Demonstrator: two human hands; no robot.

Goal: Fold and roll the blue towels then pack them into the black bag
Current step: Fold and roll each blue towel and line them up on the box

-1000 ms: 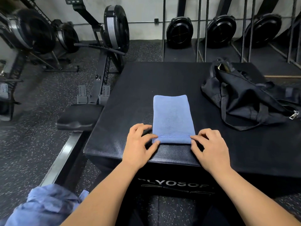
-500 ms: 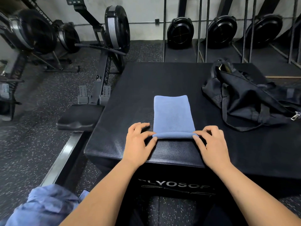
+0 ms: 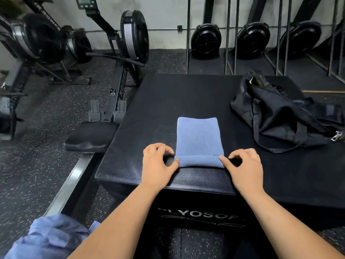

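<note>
A folded blue towel (image 3: pixel 199 139) lies lengthwise on the black padded box (image 3: pixel 186 101), its near end turned into a short roll. My left hand (image 3: pixel 158 165) pinches the roll's left end between thumb and fingers. My right hand (image 3: pixel 244 167) pinches the right end the same way. The black bag (image 3: pixel 283 116) lies slumped at the box's right side, its mouth open at the far end. A heap of loose blue towels (image 3: pixel 46 238) sits at the lower left, below the box.
A rowing machine (image 3: pixel 119 75) with its seat (image 3: pixel 89 136) stands close against the box's left side. More rowers line the left wall, and upright ones stand behind metal rails at the back. Speckled rubber floor surrounds the box.
The near edge of the towel has been turned over into a thicker roll and moved away from me. Both hands have moved forward with it.
</note>
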